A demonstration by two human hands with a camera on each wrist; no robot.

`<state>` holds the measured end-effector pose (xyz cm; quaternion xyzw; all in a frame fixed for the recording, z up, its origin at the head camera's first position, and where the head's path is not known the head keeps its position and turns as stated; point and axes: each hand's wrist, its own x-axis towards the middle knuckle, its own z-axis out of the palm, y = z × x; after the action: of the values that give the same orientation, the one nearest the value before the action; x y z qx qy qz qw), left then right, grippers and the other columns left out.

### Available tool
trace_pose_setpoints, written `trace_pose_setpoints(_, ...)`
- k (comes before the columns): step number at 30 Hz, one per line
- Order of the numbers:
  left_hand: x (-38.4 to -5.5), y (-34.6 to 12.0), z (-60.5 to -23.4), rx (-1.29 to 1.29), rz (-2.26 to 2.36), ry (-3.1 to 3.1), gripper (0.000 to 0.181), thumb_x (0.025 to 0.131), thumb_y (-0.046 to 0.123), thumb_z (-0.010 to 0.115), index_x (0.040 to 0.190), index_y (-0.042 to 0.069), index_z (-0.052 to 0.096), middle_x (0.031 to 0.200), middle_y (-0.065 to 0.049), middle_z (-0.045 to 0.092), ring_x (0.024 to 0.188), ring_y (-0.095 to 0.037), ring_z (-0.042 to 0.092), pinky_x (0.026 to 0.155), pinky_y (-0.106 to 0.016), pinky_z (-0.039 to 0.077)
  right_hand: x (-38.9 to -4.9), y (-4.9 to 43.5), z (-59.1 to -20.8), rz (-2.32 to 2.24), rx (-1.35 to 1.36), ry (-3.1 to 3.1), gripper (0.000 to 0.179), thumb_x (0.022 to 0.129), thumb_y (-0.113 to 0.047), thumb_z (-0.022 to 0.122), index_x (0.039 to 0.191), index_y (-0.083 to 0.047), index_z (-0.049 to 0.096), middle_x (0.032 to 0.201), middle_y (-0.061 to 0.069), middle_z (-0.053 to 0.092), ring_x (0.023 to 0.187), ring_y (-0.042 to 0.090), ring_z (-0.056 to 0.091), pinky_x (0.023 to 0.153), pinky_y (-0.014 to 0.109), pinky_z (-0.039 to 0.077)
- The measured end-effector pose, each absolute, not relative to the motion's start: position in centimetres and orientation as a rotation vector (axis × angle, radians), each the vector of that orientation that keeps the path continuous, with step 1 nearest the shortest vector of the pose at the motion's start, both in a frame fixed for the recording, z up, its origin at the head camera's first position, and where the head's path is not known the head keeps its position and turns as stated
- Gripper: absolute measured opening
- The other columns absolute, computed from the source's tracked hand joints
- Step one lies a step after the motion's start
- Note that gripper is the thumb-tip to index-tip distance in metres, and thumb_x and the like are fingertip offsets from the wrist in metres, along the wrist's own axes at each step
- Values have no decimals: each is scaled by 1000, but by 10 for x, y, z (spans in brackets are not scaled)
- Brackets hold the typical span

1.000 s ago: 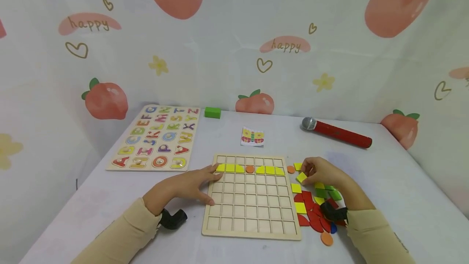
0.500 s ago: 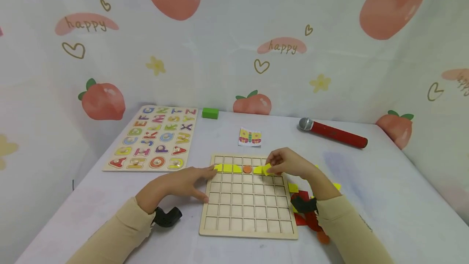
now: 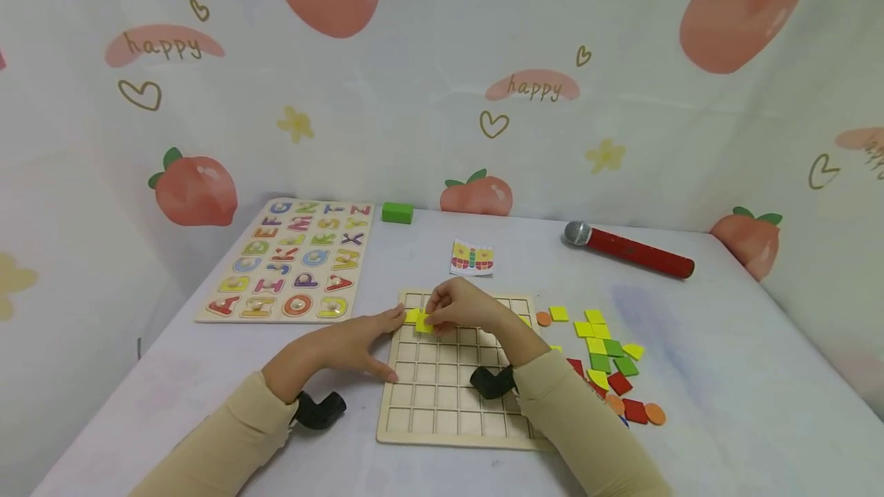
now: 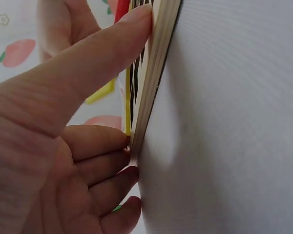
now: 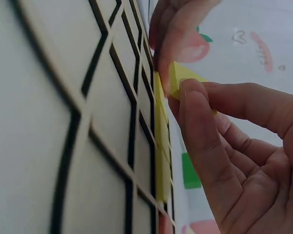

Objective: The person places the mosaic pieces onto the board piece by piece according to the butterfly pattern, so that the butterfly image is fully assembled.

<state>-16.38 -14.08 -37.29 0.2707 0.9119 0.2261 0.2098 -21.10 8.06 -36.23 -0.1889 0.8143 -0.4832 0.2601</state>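
Note:
My right hand pinches a yellow square tile between thumb and fingertips, over the upper left of a wooden grid board. In the right wrist view, this tile is tilted and apart from the board's surface. My left hand rests at the board's left edge, fingers spread along it. The left wrist view has its thumb touching the edge. A yellow tile lies in the second row by the left fingertips. The right hand hides most of that row.
Several loose yellow, green, red and orange tiles lie right of the board. Behind it is a butterfly picture card. An alphabet puzzle board, a green block and a red microphone stand farther back.
My right hand has moved left from the loose tiles, across the board to its upper left, carrying the yellow square tile. The left hand has stayed at the left edge.

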Motion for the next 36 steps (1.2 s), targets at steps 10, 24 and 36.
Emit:
trace_pose_setpoints(10,-163,-140,-372,749,668,2528,101,72,47,76,148,6,23,156,-8,18,143,-26,22,115,-45,25,-211,58,-372,-1248,-578,2276,8,81,-5,70,80,3,65,65,-1,59,56,7,58,57,20,52)
trace_pose_setpoints(24,-161,-141,-369,758,699,2520,100,72,44,77,148,4,24,156,-9,19,143,-27,22,115,-45,24,-207,53,-370,-1101,-607,2421,10,80,-7,72,77,-1,65,65,-2,55,55,8,47,50,16,41)
trace_pose_setpoints(36,-162,-141,-371,755,710,2509,100,72,43,77,148,5,23,156,-9,17,144,-27,19,116,-46,22,-204,73,-354,-1095,-619,2389,9,81,-9,71,83,-1,68,70,1,63,59,7,55,57,20,51)
